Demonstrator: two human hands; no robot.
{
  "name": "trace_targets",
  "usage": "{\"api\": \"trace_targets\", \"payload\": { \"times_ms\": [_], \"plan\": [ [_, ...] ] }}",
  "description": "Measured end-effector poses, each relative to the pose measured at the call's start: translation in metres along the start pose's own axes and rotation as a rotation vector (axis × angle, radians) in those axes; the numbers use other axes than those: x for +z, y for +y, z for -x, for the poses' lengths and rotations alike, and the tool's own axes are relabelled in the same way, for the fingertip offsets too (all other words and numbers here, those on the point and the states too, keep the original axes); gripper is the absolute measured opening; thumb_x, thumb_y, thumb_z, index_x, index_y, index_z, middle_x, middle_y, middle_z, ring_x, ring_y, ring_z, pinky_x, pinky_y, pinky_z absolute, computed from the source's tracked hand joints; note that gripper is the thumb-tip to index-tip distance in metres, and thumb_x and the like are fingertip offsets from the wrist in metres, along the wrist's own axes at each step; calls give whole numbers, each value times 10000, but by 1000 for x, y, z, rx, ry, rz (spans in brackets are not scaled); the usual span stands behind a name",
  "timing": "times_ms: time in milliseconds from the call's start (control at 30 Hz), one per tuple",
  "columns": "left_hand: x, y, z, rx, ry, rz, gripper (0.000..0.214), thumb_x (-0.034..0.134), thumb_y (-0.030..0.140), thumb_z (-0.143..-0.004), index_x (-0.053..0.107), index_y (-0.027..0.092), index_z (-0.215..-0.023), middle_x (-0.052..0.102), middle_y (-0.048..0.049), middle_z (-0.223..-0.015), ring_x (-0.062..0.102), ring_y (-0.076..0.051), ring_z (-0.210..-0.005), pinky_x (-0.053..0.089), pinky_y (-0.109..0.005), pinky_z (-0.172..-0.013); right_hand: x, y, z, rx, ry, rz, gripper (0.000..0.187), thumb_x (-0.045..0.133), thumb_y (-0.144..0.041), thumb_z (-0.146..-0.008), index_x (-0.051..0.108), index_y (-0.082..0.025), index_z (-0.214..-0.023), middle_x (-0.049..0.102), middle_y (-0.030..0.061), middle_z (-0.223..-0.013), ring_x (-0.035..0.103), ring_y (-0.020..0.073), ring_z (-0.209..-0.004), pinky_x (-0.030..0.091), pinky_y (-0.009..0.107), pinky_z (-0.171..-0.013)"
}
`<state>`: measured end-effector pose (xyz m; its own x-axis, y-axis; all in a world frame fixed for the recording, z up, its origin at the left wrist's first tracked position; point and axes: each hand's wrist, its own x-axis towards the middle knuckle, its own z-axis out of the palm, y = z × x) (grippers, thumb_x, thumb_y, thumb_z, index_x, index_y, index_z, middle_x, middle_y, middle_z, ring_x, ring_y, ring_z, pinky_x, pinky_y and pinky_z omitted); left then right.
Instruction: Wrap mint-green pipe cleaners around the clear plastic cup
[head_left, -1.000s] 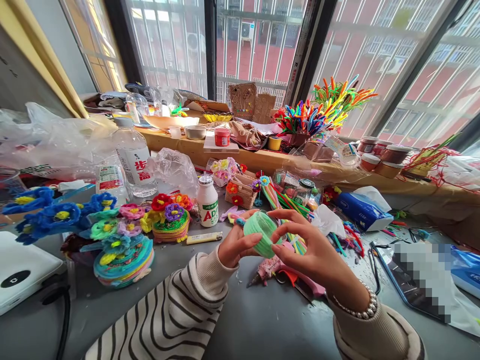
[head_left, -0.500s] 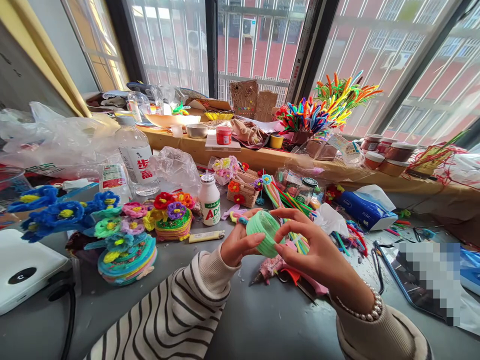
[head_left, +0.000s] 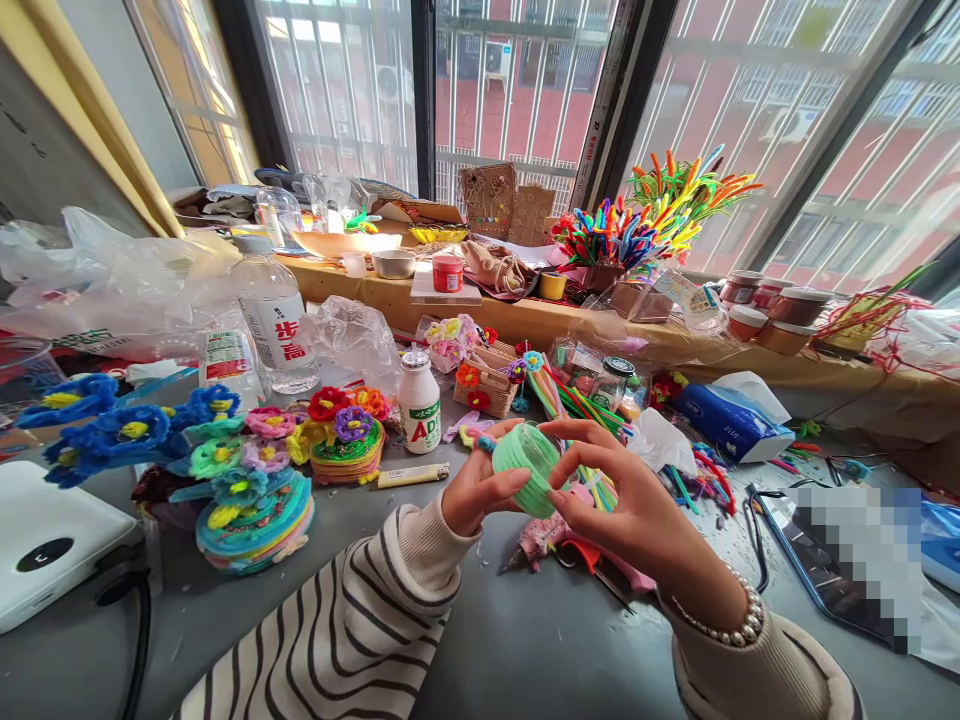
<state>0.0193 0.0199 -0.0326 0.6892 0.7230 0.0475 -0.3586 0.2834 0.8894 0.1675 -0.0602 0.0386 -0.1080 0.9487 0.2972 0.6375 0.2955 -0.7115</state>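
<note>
Between my two hands, above the grey table, is a small round cup [head_left: 527,468] wrapped in pale green pipe cleaner, tilted with its mouth up and toward the right. My left hand [head_left: 480,485] grips it from the left, thumb along its near side. The fingers of my right hand [head_left: 611,490] pinch its right side and rim. A pink glue gun [head_left: 541,537] lies on the table just beneath. To the left are a yellow lighter [head_left: 414,474], a white AD milk bottle [head_left: 420,402] and a flower-topped round pipe-cleaner piece [head_left: 346,445].
A layered flower piece [head_left: 255,520] and blue pipe-cleaner flowers [head_left: 131,430] stand left, near a water bottle [head_left: 277,325]. At right lie a tissue pack [head_left: 724,420] and a phone [head_left: 832,560]. Bundled pipe cleaners [head_left: 611,235] and paint jars [head_left: 791,310] line the window ledge.
Almost nothing differs. Both hands keep hold of the green cup in the same place, and the view has shifted very slightly.
</note>
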Motion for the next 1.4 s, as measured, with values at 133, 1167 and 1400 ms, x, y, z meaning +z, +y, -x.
{"api": "trace_targets", "payload": {
  "times_ms": [133, 1167, 1400],
  "plan": [
    [-2, -2, -1, 20, -9, 14, 577, 658, 353, -586, 408, 273, -1100, 538, -24, -988, 569, -178, -785, 490, -262, -567, 0, 0, 0, -6, -3, -1, 35, 591, -211, -674, 557, -217, -672, 495, 49, -1164, 443, 222, -1120, 301, 412, -967],
    [6, 11, 6, -3, -47, -1, 474, 606, 340, -659, 408, 280, -1086, 529, 5, -995, 567, -181, -832, 485, -315, -671, 1, 1, -2, -14, 18, -24, 44, 588, -203, -675, 551, -213, -653, 504, 50, -1153, 455, 213, -1106, 312, 399, -957],
    [14, 20, 13, 10, -34, -4, 421, 605, 329, -682, 435, 270, -1063, 515, 0, -1014, 544, -155, -856, 478, -282, -696, 3, 0, -1, -30, 21, -37, 67, 581, -180, -683, 534, -210, -647, 508, 40, -1136, 448, 182, -1108, 297, 352, -970]
  ]
}}
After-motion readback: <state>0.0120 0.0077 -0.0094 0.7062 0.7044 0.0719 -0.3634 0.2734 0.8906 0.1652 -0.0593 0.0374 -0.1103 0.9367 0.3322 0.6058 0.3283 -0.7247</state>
